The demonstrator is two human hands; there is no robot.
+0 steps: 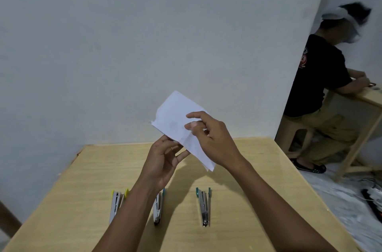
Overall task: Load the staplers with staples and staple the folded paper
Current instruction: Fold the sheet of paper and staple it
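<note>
L hand (163, 158): your curled fingers pinch paper (175, 119) at low edge; hold firm.
R hand (215, 140): thumb + fingers nip paper, index lifted; square the fold.
Staplers (204, 206): three on table (248, 189); load first.

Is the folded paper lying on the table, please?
No, the left hand and right hand hold the paper above the table.

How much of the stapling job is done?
Done: the paper looks folded. In hand: the left hand and right hand both hold it above the table. Still to do: the yellow stapler, middle stapler and green stapler lie untouched; whether they hold staples I cannot tell, and no staple shows in the paper.
</note>
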